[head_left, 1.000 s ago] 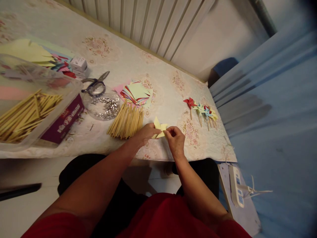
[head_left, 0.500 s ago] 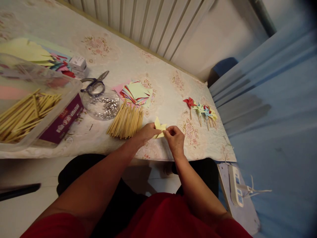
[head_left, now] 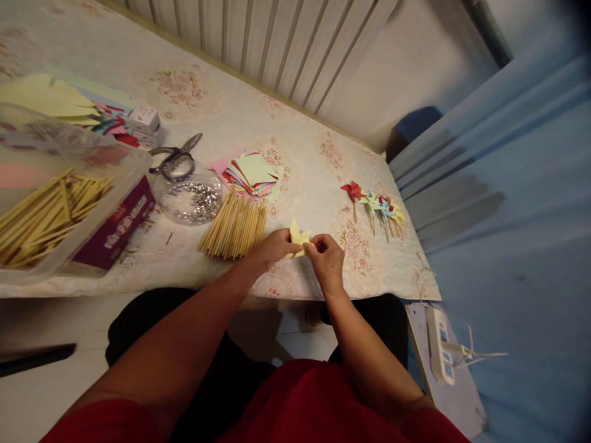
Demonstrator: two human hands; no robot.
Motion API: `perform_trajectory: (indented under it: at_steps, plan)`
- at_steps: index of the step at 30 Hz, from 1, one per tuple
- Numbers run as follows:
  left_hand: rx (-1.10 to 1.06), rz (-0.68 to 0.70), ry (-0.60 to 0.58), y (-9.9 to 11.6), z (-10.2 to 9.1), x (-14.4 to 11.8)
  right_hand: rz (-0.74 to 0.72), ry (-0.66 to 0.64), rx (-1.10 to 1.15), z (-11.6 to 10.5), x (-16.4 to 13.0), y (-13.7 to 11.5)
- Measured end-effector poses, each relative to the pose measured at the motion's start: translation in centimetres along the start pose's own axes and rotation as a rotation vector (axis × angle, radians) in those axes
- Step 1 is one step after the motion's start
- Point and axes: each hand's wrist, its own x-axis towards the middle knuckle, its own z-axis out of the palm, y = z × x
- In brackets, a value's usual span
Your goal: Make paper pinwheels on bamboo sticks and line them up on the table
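Observation:
A yellow paper pinwheel [head_left: 296, 232] is held just above the front edge of the table, between both hands. My left hand [head_left: 277, 244] grips its left side, thumb and fingers closed on the paper. From the right, my right hand [head_left: 327, 253] pinches it near the middle; whether a pin is in that pinch is too small to tell. Beside my left hand lies a row of thin wooden sticks [head_left: 236, 226]. Behind them rests a stack of coloured paper squares [head_left: 253, 172]. A round clear dish [head_left: 189, 200] of shiny metal pins stands to their left.
Scissors [head_left: 178, 157] lie against the dish. At far left stands a clear plastic box [head_left: 133, 163] with more sticks, near small white boxes [head_left: 144, 120] and yellow paper [head_left: 50, 98]. Several finished pinwheels [head_left: 381, 206] lie at right. A power strip [head_left: 439, 346] sits below, beside a blue curtain [head_left: 517, 203].
The paper pinwheel has shifted very slightly within the fingers. Both hands keep nearly the same place and grip.

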Motion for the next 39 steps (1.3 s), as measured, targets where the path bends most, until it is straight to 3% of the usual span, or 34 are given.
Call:
perform_trajectory:
  at_steps: [10, 15, 21, 27, 31, 35, 37, 39]
  plan:
    - [-0.018, 0.016, 0.022, -0.1, 0.0, 0.0, 0.007, 0.012, 0.006, -0.1, -0.1, -0.9]
    - [-0.109, 0.016, 0.019, 0.1, -0.1, -0.1, 0.109, 0.075, 0.133, -0.7, 0.3, -0.9]
    - [-0.245, 0.037, 0.014, 0.2, -0.4, 0.0, 0.318, 0.168, 0.349, -1.6, 1.3, 2.5]
    - [-0.264, 0.001, 0.074, 0.3, -0.5, -0.1, 0.186, 0.099, 0.081, -0.2, 0.0, 6.3]
    - [-0.219, -0.035, 0.125, 0.2, -0.6, -0.1, 0.250, 0.121, 0.182, 0.3, -0.3, 7.1]
    - [-0.230, -0.034, 0.171, -0.4, -0.8, 0.2, 0.349, 0.213, 0.409, -0.9, 1.6, 4.8]
    - [-0.213, -0.046, 0.155, -0.7, -0.8, 0.3, 0.246, 0.222, 0.433, -1.5, 3.4, 1.8]
    - [-0.182, -0.062, 0.167, -0.9, -0.8, 0.4, 0.086, 0.131, 0.437, -1.6, 5.3, -2.2]
